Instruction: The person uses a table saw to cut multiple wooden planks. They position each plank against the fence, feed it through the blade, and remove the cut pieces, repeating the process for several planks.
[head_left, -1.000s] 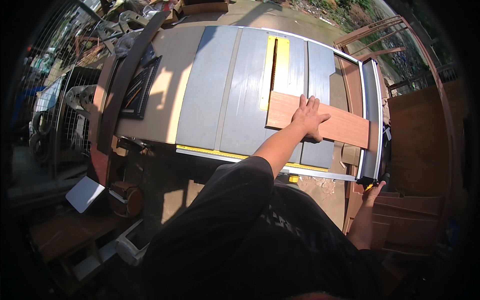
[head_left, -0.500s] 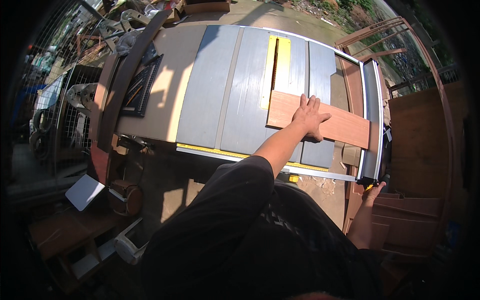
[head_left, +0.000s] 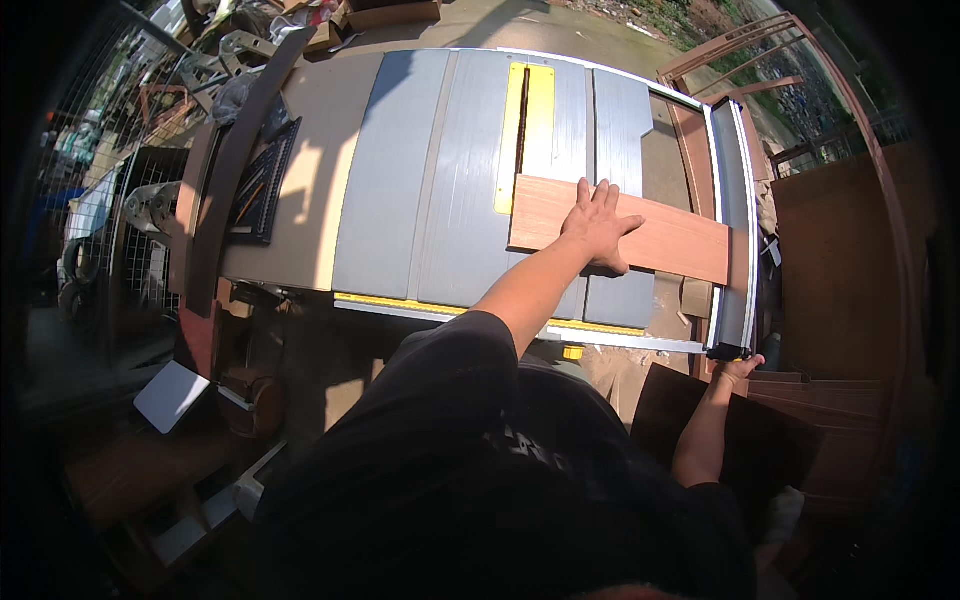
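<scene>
Harsh direct sun, hard shadows across the table saw surface (head_left: 470,180), blown highlights on the pale extension panel (head_left: 300,200), heavy fisheye bending plus black vignette at edges, centre sharp.

Wooden board (head_left: 668,236) on saw table (head_left: 440,200)

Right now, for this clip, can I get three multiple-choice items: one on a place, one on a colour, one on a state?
1. Where does the wooden board lie?
A on the saw table
B on the ground
C against the fence

2. What colour is the plate around the blade slot?
A red
B yellow
C green

3. How is the left hand?
A clenched
B gripping an edge
C flat, fingers spread

Answers:
1 A, it rests on the grey top.
2 B, it is bright yellow.
3 C, the palm presses the board.
The right hand is at the rail's near end.
</scene>
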